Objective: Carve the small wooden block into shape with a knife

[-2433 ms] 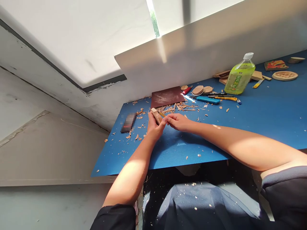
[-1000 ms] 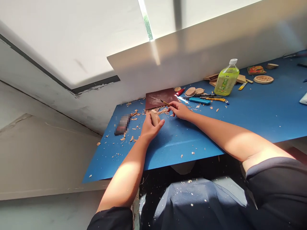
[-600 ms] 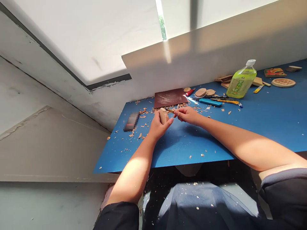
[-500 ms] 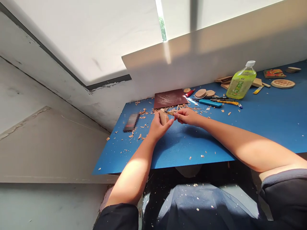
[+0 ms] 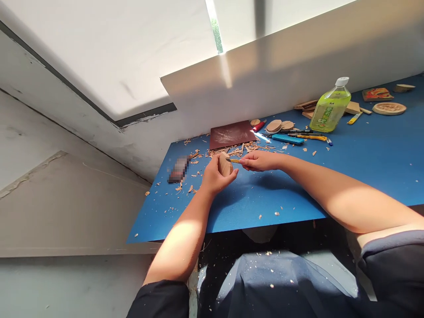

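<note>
My left hand (image 5: 215, 175) is closed around a thick wooden disc (image 5: 225, 166), which is held on edge above the table, its thumb pointing right. A slim carving knife (image 5: 235, 160) is gripped in my right hand (image 5: 256, 160), and its tip reaches the upper right part of the disc. Just behind both hands, curled wood shavings (image 5: 232, 152) lie scattered in front of a dark red sheet (image 5: 232, 134).
On the blue table (image 5: 364, 163), a bottle of green liquid (image 5: 329, 108) stands at the back right. Near it lie a blue cutter (image 5: 287, 139), several wooden discs (image 5: 274, 126), a red-handled tool (image 5: 259, 126) and a carved round plaque (image 5: 388, 108). At left is a blurred dark object (image 5: 179, 169).
My right hand has moved slightly lower, and more of the knife shows between it and the disc. The disc has turned a little in my left hand. The whole view has shifted slightly.
</note>
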`<state>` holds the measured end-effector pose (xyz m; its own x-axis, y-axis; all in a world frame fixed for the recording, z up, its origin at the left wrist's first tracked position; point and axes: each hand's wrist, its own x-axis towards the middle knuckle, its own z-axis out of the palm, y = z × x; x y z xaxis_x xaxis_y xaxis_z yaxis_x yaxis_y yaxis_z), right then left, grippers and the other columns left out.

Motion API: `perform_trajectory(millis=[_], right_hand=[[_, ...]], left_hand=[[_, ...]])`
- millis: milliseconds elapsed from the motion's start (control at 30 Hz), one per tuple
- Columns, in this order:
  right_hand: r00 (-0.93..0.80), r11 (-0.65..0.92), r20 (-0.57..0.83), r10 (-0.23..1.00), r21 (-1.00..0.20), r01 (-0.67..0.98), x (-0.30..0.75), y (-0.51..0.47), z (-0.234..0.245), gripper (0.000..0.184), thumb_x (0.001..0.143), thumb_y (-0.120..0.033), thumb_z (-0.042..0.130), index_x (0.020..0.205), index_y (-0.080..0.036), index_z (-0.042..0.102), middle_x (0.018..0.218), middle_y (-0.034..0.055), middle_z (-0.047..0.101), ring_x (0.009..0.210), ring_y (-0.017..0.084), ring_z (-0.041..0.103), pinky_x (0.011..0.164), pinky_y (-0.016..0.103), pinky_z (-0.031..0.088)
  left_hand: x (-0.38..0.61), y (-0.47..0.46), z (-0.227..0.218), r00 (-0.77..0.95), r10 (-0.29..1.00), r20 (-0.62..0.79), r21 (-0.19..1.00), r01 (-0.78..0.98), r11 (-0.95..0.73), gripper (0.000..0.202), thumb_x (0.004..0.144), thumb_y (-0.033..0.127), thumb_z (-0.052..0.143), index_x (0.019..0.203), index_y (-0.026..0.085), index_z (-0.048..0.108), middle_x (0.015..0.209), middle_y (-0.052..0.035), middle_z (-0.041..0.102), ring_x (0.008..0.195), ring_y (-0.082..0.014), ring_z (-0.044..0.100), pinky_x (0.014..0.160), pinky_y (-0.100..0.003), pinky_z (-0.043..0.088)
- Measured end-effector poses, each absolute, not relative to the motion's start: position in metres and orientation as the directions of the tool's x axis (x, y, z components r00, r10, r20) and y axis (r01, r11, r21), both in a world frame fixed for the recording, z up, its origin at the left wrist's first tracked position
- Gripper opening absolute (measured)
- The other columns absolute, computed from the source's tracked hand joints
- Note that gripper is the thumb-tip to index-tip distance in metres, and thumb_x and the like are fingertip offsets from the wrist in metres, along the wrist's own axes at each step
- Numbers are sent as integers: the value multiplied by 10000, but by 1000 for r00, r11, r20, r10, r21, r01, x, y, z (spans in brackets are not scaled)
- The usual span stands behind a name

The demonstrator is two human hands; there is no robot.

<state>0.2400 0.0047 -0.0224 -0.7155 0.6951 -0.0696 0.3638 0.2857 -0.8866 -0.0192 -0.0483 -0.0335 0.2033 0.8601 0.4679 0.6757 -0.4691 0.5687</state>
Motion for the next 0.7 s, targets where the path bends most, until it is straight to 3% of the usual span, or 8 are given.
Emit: perform_trajectory(millis=[133,333,700], right_hand=[[-717,293,-61,695,-886,359,234,1,-24,659,1023,-830,491,750,-231,519,623,-34,469,562,125,365,559,293,324],[-696,325,-7,718,-881,344,228,-3,-23,645,1044,-809,452,746,-238,490,624,-30,461,569,132,359,580,304,336],[-630,334,64,774,-886,321,216,-1,-36,639,1023,-823,460,763,-240,473,634,-37,450,592,132,359,608,299,324]], left_hand=[[-19,-47,-36,170,876,451,598,671,-439,746,777,573,923,1349,238,580,1225,-86,731,1045,-268,709,943,-402,557],[-19,-42,-41,142,889,436,653,630,-421,926,702,553,987,1439,237,525,1392,-130,687,1232,-312,691,1091,-463,536],[-14,-43,-41,37,867,497,625,678,-387,798,734,416,945,1402,241,544,1332,-115,695,1203,-312,694,1067,-465,554]])
